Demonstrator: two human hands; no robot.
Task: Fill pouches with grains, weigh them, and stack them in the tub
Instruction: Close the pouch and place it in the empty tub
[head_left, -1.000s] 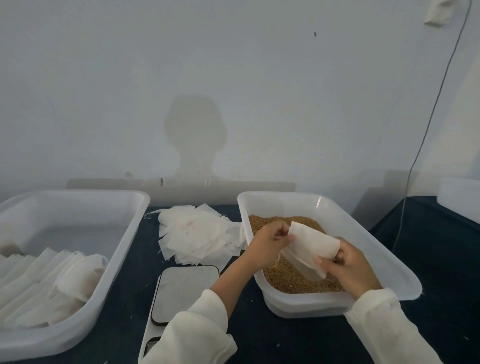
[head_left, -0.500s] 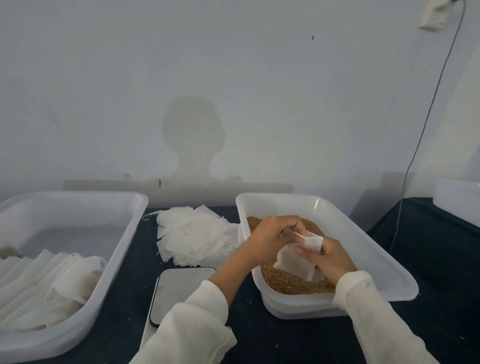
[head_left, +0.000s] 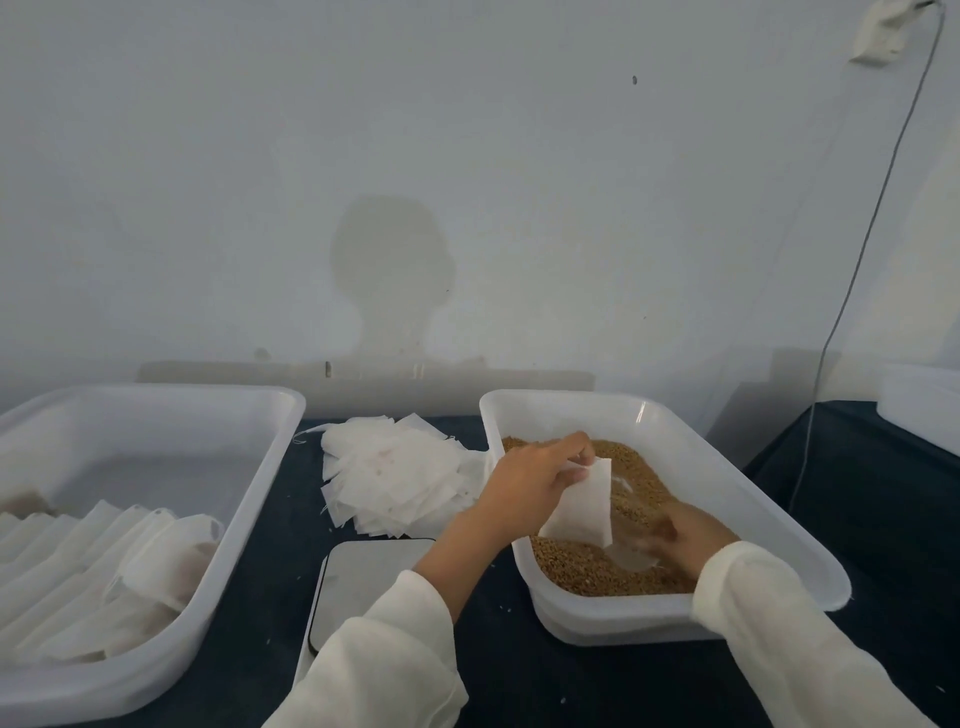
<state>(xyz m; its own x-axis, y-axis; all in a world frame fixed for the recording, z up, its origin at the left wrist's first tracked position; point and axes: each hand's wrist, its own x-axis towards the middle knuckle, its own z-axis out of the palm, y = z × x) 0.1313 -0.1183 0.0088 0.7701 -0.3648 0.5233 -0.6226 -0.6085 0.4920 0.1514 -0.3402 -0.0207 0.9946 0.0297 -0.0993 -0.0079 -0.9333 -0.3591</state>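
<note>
My left hand (head_left: 530, 480) pinches the top edge of a white pouch (head_left: 582, 506) and holds it upright over the brown grains (head_left: 618, 483) in the right tub (head_left: 675, 415). My right hand (head_left: 685, 540) is low in the grains just right of the pouch, blurred, with something translucent, perhaps a scoop (head_left: 631, 553), in front of it; its grip is unclear. The left tub (head_left: 260, 410) holds a row of filled pouches (head_left: 104, 571). A pile of empty pouches (head_left: 395, 478) lies between the tubs. The scale (head_left: 363, 582) sits in front of that pile.
A dark cloth (head_left: 857, 519) covers the table. A grey wire (head_left: 852, 291) hangs down the wall at the right. Another white container (head_left: 924, 410) shows at the far right edge. The wall is close behind the tubs.
My right hand has let go of the pouch and dropped into the grains. My left hand alone now holds the pouch, which hangs upright instead of lying across both hands.
</note>
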